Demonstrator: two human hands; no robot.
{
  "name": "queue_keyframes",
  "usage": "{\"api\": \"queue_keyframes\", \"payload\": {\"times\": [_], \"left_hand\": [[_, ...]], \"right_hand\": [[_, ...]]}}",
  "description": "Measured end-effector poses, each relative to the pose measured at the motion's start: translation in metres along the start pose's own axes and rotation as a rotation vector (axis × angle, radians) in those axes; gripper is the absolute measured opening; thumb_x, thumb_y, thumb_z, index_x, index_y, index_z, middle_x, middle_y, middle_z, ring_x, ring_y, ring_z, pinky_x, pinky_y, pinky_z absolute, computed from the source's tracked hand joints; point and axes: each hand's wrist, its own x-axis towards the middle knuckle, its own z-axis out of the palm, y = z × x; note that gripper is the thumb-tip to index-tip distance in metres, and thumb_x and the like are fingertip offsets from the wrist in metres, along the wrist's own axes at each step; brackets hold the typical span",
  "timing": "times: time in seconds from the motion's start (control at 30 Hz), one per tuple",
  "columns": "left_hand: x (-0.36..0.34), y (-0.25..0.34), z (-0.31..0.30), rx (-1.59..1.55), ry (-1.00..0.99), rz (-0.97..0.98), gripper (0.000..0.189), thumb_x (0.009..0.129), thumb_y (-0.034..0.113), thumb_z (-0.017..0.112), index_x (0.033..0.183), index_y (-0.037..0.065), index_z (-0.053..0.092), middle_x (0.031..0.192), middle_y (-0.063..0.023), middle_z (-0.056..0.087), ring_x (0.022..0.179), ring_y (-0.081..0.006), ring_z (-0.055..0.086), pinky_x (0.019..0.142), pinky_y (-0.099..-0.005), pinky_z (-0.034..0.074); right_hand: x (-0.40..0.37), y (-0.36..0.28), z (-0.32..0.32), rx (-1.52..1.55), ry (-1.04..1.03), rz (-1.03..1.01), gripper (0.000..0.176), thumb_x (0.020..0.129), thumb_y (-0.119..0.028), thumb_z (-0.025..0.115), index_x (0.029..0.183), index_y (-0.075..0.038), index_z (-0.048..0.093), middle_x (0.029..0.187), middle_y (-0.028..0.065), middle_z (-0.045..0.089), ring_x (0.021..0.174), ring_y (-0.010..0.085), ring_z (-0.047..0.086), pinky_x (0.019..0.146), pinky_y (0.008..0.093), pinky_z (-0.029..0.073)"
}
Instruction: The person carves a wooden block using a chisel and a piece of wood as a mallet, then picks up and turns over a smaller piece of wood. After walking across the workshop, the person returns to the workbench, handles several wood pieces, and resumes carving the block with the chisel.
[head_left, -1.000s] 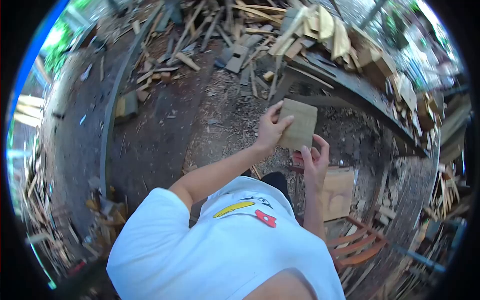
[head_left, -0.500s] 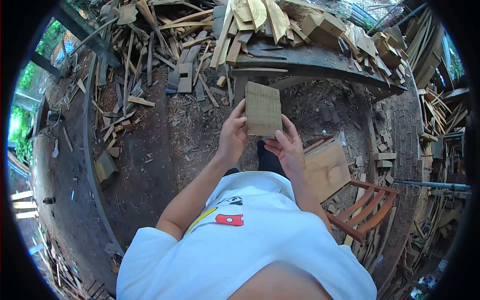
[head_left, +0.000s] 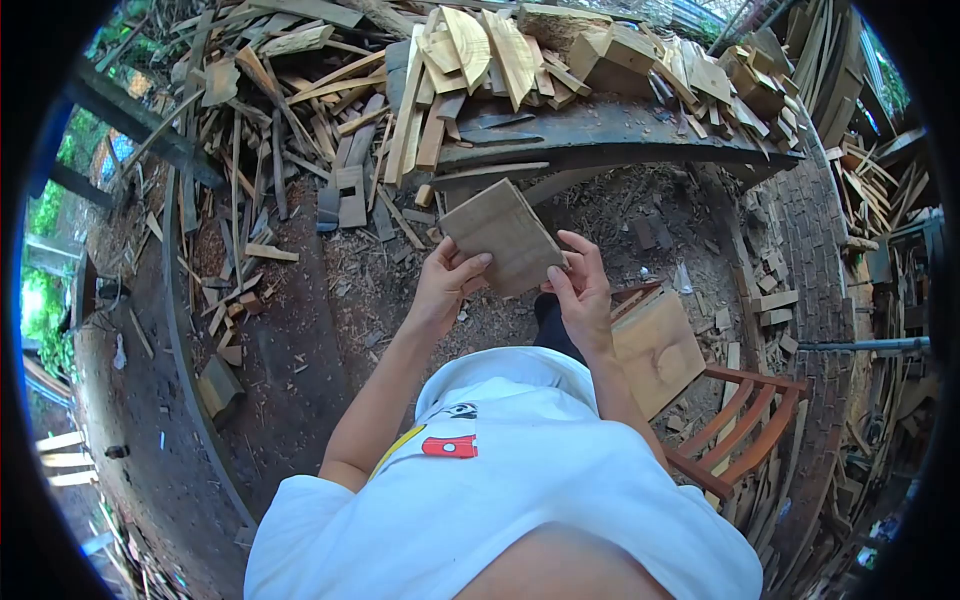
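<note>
A flat, roughly rectangular wooden board (head_left: 502, 238) is held up in front of me, tilted, with its thin edge showing along the upper right. My left hand (head_left: 445, 282) grips its lower left corner, thumb on the near face and fingers behind. At the lower right corner my right hand (head_left: 584, 290) pinches the board between thumb and fingers. Below and right of that hand is a chair with a pale wooden seat (head_left: 656, 350) and a reddish-brown slatted back (head_left: 745, 432).
A dark workbench (head_left: 620, 135) ahead carries a heap of cut wood pieces (head_left: 470, 50). Scrap wood (head_left: 290, 110) piles up at the left, near a long beam (head_left: 185, 345) on the floor. A brick strip (head_left: 815, 240) runs along the right.
The board has turned counterclockwise and tipped, so its thin edge now shows. My left hand has shifted down and left along it. The view has moved slightly.
</note>
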Motion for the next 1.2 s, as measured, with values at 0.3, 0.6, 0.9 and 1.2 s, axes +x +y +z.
{"api": "queue_keyframes", "payload": {"times": [0.3, 0.6, 0.9, 1.2], "left_hand": [[0.106, -0.005, 0.063, 0.215, -0.142, -0.082, 0.043, 0.079, 0.003, 0.074, 0.118, 0.003, 0.058, 0.104, -0.0052, 0.066, 0.094, -0.0124, 0.064, 0.082, -0.0291, 0.053], [0.222, -0.027, 0.200, 0.444, -0.295, -0.104, 0.028, 0.079, -0.004, 0.071, 0.105, 0.004, 0.069, 0.099, -0.0026, 0.069, 0.089, -0.0089, 0.063, 0.080, -0.0232, 0.053], [0.294, -0.042, 0.284, 0.488, -0.254, -0.081, 0.026, 0.079, -0.003, 0.071, 0.105, 0.002, 0.069, 0.093, 0.0000, 0.069, 0.084, -0.0063, 0.062, 0.077, -0.0211, 0.051], [0.392, -0.052, 0.325, 0.639, -0.460, -0.148, 0.021, 0.078, -0.002, 0.073, 0.099, 0.000, 0.067, 0.090, 0.0006, 0.067, 0.084, -0.0058, 0.060, 0.075, -0.0235, 0.050]], "right_hand": [[0.084, 0.009, -0.102, -0.171, 0.020, -0.090, 0.050, 0.089, 0.004, 0.055, 0.135, -0.011, 0.044, 0.106, 0.0094, 0.063, 0.087, 0.0126, 0.062, 0.078, 0.0272, 0.051], [0.202, -0.013, -0.241, -0.500, 0.021, -0.406, 0.026, 0.082, -0.006, 0.068, 0.108, -0.007, 0.066, 0.100, 0.0095, 0.064, 0.084, 0.0213, 0.064, 0.072, 0.0292, 0.052], [0.281, -0.017, -0.335, -0.077, -0.122, -0.082, 0.017, 0.084, -0.008, 0.069, 0.100, -0.003, 0.070, 0.090, 0.0038, 0.065, 0.080, 0.0104, 0.060, 0.065, 0.0237, 0.048], [0.331, 0.035, -0.376, 0.296, 0.217, 0.318, 0.012, 0.091, -0.012, 0.064, 0.097, -0.005, 0.071, 0.074, -0.0002, 0.066, 0.066, 0.0045, 0.058, 0.064, 0.0188, 0.047]]}}
